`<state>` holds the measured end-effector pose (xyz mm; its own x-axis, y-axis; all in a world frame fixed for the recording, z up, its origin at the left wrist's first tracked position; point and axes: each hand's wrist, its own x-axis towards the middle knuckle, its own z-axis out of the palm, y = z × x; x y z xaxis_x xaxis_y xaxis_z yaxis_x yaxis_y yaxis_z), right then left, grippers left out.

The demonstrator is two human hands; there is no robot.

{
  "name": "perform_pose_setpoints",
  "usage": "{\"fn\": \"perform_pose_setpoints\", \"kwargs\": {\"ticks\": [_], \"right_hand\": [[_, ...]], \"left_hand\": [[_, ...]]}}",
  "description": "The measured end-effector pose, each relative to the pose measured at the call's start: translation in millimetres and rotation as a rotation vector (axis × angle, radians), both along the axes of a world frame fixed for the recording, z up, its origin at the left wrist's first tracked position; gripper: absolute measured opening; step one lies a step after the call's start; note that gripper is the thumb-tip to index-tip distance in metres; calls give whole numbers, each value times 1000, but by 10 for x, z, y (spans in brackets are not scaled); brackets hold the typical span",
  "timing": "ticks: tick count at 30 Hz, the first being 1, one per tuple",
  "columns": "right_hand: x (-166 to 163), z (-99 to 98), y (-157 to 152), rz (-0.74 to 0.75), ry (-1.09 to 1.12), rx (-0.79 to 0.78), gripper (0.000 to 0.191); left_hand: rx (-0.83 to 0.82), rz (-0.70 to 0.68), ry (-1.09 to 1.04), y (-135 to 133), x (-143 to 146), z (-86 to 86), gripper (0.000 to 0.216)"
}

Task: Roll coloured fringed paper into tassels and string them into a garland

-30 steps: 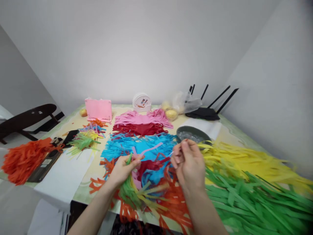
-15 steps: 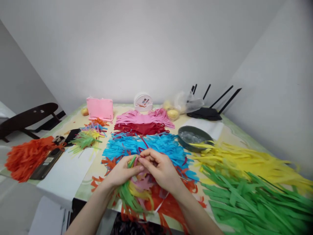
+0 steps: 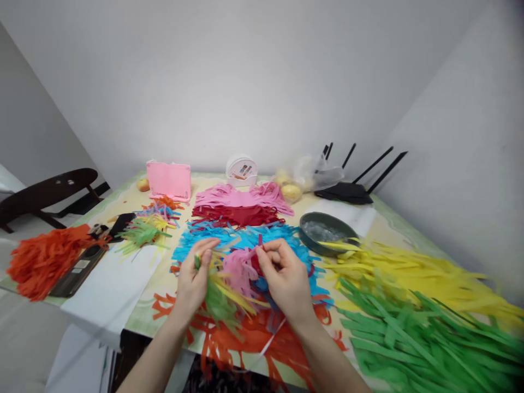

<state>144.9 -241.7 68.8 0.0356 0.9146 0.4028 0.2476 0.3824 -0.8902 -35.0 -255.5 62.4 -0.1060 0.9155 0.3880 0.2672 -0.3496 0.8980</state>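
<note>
Centrally, a bunch of green and yellow paper strips (image 3: 219, 297) is pinched in the left hand (image 3: 192, 281) above the table (image 3: 159, 286); pink paper strips (image 3: 241, 267) are clasped by the right hand (image 3: 286, 281) alongside.

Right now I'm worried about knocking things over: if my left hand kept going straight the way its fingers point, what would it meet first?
Likely the blue cut-paper fringe pile lying just beyond the left hand, whose grip pinches a green, yellow and pink paper-strip bundle. The dark red fringe comes after; depth is uncertain.
</note>
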Motion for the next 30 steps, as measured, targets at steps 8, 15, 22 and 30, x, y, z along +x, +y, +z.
{"fn": "perform_pose_setpoints", "kwargs": {"ticks": [8,15,22,30], "right_hand": [[-110,-58,-133,189,106,-101,19],[85,53,-196,245,-101,-180,20],[52,84,-227,278,-81,-207,19],[82,95,-212,317,-93,-263,21]], "left_hand": [[-106,-114,-90,-54,292,-30,12],[-286,-228,-433,-62,252,-45,19],[-303,-261,-354,-95,257,-9,16],[-290,-254,-296,-104,250,17,14]]}}
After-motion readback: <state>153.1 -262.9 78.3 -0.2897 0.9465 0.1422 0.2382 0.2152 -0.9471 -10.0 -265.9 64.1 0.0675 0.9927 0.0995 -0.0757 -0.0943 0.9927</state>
